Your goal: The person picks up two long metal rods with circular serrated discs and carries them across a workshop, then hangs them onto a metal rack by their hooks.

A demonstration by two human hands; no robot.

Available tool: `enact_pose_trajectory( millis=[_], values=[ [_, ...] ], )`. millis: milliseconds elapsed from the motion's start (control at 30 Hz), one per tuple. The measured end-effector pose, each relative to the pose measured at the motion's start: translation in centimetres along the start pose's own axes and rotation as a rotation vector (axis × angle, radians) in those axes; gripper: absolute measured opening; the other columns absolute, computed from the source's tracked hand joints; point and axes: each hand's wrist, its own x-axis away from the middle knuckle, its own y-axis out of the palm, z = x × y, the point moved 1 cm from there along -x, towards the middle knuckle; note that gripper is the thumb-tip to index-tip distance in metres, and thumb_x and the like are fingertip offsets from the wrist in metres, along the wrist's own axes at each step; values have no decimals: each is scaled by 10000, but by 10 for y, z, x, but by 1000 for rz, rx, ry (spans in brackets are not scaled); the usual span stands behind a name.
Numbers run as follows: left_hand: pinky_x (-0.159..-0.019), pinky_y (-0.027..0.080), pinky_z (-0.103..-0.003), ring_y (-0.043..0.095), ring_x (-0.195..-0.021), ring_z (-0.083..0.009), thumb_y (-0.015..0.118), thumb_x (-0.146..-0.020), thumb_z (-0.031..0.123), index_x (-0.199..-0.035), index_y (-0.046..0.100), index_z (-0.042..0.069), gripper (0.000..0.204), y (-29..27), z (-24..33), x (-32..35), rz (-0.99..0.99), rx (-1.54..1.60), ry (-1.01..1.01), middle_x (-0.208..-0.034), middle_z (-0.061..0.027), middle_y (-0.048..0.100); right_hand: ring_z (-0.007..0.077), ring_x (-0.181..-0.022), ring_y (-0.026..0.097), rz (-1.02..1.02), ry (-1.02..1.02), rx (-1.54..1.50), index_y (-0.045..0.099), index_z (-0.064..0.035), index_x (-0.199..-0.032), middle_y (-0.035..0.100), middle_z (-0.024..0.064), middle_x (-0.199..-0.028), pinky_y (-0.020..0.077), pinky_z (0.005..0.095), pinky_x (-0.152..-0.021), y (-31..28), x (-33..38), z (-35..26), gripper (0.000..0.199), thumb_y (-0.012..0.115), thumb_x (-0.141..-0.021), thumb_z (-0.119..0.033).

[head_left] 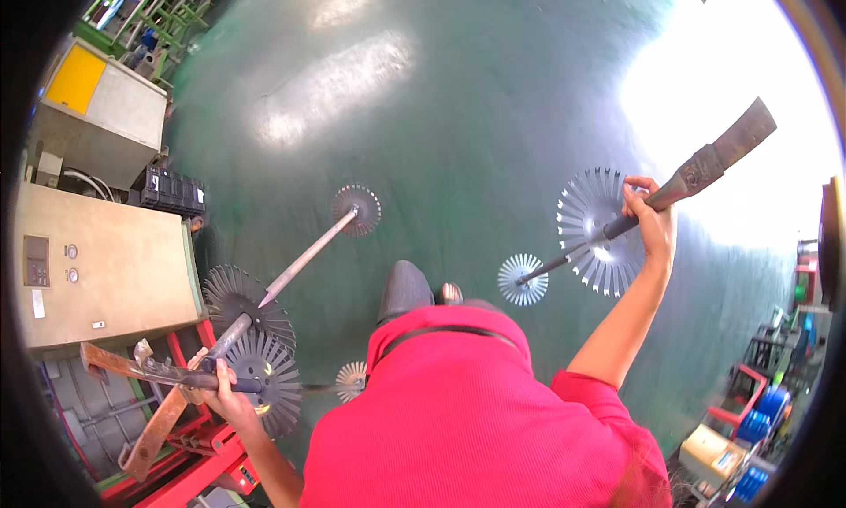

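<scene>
My right hand is raised to the right and grips a dark metal shaft. That shaft carries a large shiny toothed disc and a small toothed disc, and ends in a flat dark blade. My left hand, low at the left, grips a second shaft with a dark toothed disc, a small disc and a rusty flat blade. A third shaft with toothed discs at both ends rests just above my left hand, nothing holding it.
The floor is glossy green, with bright glare at the right. A beige control cabinet and a red metal frame stand at the left. A grey and yellow box sits farther back. Blue spools are at the lower right.
</scene>
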Motion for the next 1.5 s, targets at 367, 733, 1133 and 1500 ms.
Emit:
enact_pose_trajectory(
  millis=[367, 733, 1133, 1500],
  values=[
    [-541, 326, -205, 405, -559, -63, 544, -828, -11, -845, 505, 42, 68, -23, 86, 68, -74, -17, -48, -645, 15, 438, 78, -557, 464, 157, 39, 101, 597, -14, -889, 490, -15, -584, 381, 227, -570, -121, 95, -29, 98, 602, -826, -89],
    [-508, 344, -198, 412, -560, -77, 567, -752, -46, -1033, 504, 35, 299, -40, 82, 77, -163, -73, 116, -715, -4, 413, 96, -509, 497, 354, 69, 235, 585, -11, -774, 513, 6, -553, 399, 255, -515, -162, 170, 44, 82, 628, -767, -80],
    [-522, 342, -204, 400, -574, -76, 565, -737, -66, -1022, 483, 38, 314, -24, 86, 81, -170, 24, 155, -815, -21, 419, 175, -502, 546, 233, 1, 188, 605, 11, -747, 549, 82, -547, 442, 316, -533, -155, 144, 23, 102, 652, -707, -71],
    [-501, 348, -192, 415, -550, -66, 586, -739, -91, -1026, 478, 26, 328, -39, 82, 87, -116, 151, 180, -781, -14, 452, 138, -486, 554, 393, -105, 218, 595, -1, -776, 551, 43, -558, 438, 280, -498, -173, 204, 72, 77, 637, -731, -46]
  ],
)
